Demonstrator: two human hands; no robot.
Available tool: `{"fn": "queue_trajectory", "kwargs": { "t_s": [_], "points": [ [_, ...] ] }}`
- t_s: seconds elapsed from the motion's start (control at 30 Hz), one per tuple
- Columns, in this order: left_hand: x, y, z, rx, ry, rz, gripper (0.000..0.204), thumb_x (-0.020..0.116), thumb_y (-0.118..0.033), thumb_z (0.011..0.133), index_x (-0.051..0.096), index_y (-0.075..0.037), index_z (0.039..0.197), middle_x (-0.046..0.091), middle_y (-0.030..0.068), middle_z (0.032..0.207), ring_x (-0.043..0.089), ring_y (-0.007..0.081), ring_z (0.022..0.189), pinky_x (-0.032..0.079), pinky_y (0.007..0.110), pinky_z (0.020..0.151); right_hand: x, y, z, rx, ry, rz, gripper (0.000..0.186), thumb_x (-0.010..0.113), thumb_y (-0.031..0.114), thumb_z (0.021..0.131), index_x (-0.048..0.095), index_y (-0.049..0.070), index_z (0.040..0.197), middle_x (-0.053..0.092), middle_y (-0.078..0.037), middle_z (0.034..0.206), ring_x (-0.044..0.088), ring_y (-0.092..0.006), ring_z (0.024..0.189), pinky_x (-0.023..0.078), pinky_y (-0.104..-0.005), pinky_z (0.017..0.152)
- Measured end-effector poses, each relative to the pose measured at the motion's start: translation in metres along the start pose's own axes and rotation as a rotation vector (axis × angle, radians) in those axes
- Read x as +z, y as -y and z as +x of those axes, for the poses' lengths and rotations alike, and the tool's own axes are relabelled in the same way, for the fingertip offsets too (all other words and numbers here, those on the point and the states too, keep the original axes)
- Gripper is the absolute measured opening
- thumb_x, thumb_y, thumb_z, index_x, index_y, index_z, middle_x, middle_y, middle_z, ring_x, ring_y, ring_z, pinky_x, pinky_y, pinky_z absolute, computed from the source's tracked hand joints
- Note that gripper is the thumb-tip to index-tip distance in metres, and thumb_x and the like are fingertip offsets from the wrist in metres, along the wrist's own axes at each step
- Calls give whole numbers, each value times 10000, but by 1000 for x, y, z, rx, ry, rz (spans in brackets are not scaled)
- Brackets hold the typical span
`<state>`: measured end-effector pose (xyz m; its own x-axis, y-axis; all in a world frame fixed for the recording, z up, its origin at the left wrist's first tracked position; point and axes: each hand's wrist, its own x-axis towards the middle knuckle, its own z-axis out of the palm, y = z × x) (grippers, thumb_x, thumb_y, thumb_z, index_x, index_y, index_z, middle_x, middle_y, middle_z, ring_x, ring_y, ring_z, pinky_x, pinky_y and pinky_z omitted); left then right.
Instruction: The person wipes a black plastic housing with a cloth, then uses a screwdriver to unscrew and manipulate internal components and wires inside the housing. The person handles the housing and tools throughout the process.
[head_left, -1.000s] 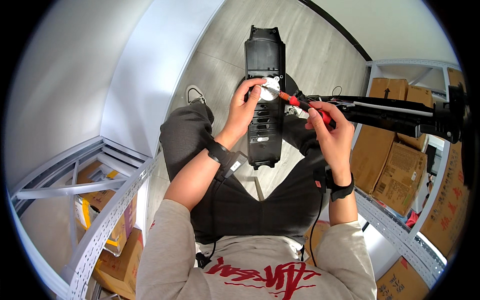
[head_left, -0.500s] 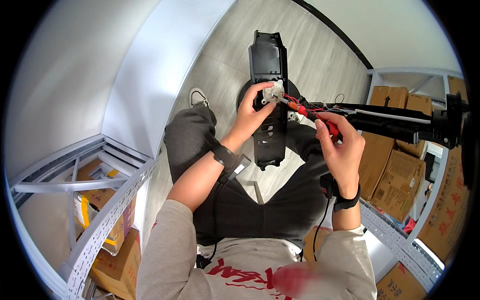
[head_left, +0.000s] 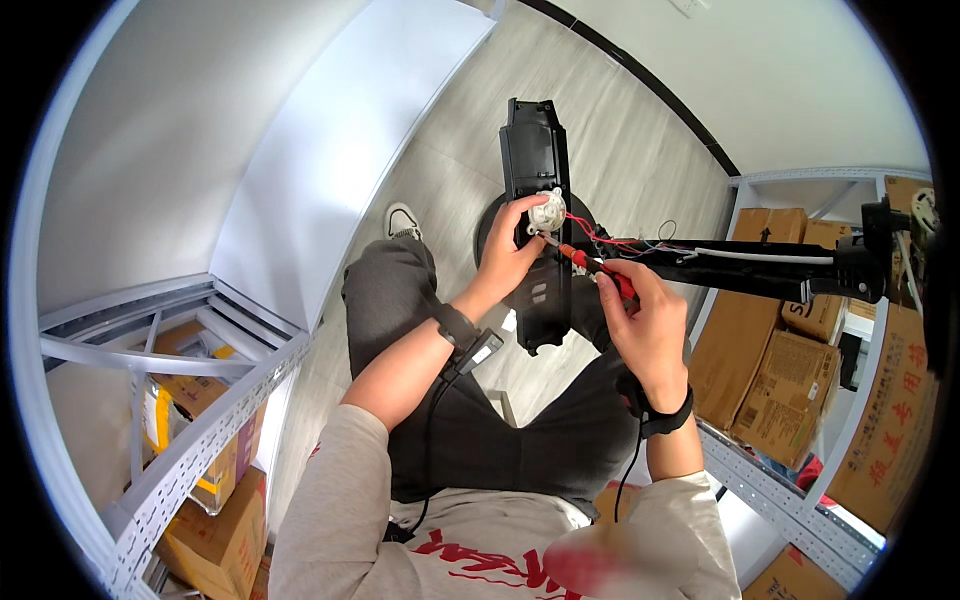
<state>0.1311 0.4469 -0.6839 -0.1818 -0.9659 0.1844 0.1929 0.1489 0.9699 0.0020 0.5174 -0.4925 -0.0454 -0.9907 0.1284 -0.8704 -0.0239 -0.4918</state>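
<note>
Between the thumb and fingers of my left hand point(head_left: 508, 250) is a small whitish round part with screw lugs point(head_left: 549, 212), held over a long black plastic housing point(head_left: 533, 150). Red wires point(head_left: 585, 228) run from the part toward the right. My right hand point(head_left: 645, 318) is closed round the handle of a red and black screwdriver point(head_left: 590, 262). Its tip points up and left and meets the lower edge of the round part, near my left thumb. Beneath the housing, a dark round base point(head_left: 487, 228) shows in part.
A long black column point(head_left: 745, 262) with a pale cable reaches right from beside the housing. Cardboard boxes point(head_left: 787, 385) fill a metal rack on the right. At left stand another metal rack point(head_left: 200, 440) and a tall white panel point(head_left: 320, 130). My legs flank the housing.
The view has shifted a little. My right hand and the screwdriver have moved left, and the screwdriver tip now sits lower on the round part. The left hand keeps its hold.
</note>
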Motion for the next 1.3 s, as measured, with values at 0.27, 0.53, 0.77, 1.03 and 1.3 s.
{"fn": "queue_trajectory", "kwargs": {
  "t_s": [0.27,0.53,0.77,1.03,1.3],
  "points": [
    [0,10,-3,-2,57,-28,499,579,123,860,495,-50,1321,518,86,1300,507,186,1229,399,305,1043,5,2,-1,-38,-8,-11,165,720,114,845,662,42,981,671,-128,793,653,-284,620,516,-348,561],
    [2,-7,-2,38,-15,22,556,586,145,775,534,-85,1279,565,128,1209,539,301,1167,418,362,1006,0,-2,9,-141,28,-64,196,709,58,827,644,47,1011,634,-126,901,657,-311,704,532,-394,615],
    [0,-8,-3,36,28,62,573,554,151,779,517,-73,1306,538,117,1293,502,285,1241,369,362,1071,-5,7,17,31,167,-112,215,716,70,832,637,51,1031,618,-123,907,656,-324,714,534,-391,619],
    [2,-11,-1,37,40,56,568,549,145,783,520,-80,1303,538,123,1273,508,294,1223,382,365,1053,-3,0,16,-49,115,-87,210,734,88,820,628,49,997,609,-131,910,654,-336,735,535,-401,633],
    [3,-5,-1,60,18,63,536,550,142,797,525,-78,1285,539,141,1230,524,316,1186,407,374,1025,-3,-3,17,-98,97,-50,208,737,60,800,616,23,965,603,-127,916,646,-347,736,529,-421,642]
  ]
}}
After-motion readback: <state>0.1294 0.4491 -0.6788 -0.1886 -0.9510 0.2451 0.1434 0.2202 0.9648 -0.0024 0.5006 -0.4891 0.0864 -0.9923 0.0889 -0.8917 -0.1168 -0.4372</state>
